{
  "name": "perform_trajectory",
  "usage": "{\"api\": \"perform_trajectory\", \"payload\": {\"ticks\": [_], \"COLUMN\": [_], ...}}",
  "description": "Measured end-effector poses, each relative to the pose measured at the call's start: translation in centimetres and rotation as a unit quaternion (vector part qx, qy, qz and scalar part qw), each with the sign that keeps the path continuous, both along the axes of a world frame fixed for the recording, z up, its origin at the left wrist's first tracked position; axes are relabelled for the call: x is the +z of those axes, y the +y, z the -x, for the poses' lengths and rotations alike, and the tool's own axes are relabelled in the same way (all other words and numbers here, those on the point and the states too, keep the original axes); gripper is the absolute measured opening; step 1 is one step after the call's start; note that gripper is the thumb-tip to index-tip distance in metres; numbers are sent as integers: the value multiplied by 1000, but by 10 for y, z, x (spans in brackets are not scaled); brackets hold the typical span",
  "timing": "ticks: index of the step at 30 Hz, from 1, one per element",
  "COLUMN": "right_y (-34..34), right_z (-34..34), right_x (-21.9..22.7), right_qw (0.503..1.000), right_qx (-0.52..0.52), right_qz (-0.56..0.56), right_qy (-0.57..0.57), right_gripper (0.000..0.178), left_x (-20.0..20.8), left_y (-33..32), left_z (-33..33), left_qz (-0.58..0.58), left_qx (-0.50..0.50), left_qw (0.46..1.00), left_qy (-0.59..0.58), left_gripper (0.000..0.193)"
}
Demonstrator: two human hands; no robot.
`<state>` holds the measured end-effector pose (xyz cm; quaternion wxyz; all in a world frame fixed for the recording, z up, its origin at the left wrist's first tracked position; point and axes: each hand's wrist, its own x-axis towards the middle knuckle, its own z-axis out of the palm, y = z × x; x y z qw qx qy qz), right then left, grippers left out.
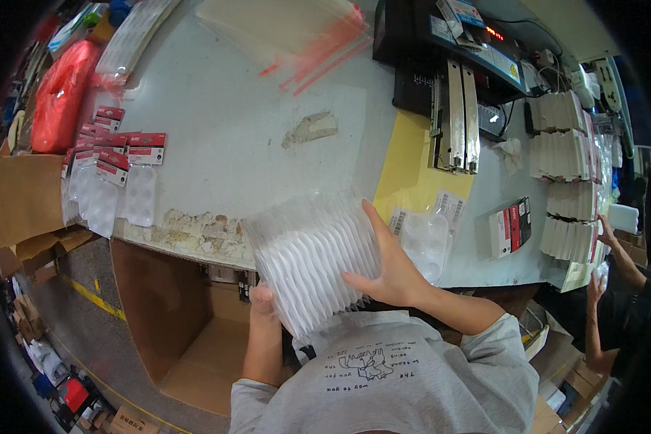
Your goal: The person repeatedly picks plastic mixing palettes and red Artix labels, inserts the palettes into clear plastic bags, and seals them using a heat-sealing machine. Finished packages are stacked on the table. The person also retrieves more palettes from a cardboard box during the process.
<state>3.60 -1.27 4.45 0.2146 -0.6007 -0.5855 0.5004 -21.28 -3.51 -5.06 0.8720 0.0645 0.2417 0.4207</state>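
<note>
Both my hands hold a thick stack of clear plastic blister shells (315, 257) over the near edge of the worktable (224, 123). My left hand (262, 298) grips the stack from below at its near left corner, mostly hidden behind it. Spread flat against the stack's right side is my right hand (385, 262), fingers pointing up. The stack is tilted and leans toward me. Just right of it, more clear shells (427, 242) with barcode labels lie on the table.
Packed blister cards with red headers (119, 166) lie at the table's left. An open cardboard box (195, 340) stands below. A sealing machine (452, 108) and stacks of white cards (564, 166) sit at right. Another person's hands (604, 249) work at far right. Clear bags with red strips (296, 29) lie at the back.
</note>
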Motion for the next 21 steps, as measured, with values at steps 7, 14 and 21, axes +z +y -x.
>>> {"api": "perform_trajectory", "payload": {"ticks": [7,14,21], "right_y": [-3,-54,-96], "right_z": [1,-2,-61], "right_x": [-4,20,11], "right_qw": [994,956,864], "right_qx": [-90,-150,-211], "right_qz": [12,-254,-449], "right_qy": [66,-1,-88], "right_gripper": [106,109,98], "left_x": [12,52,79], "left_y": [-2,-41,-80], "left_z": [-11,-29,-73], "left_qz": [-21,-53,-98], "left_qx": [5,-12,-34], "left_qw": [1000,996,988], "left_qy": [23,78,112], "left_gripper": [82,78,75]}}
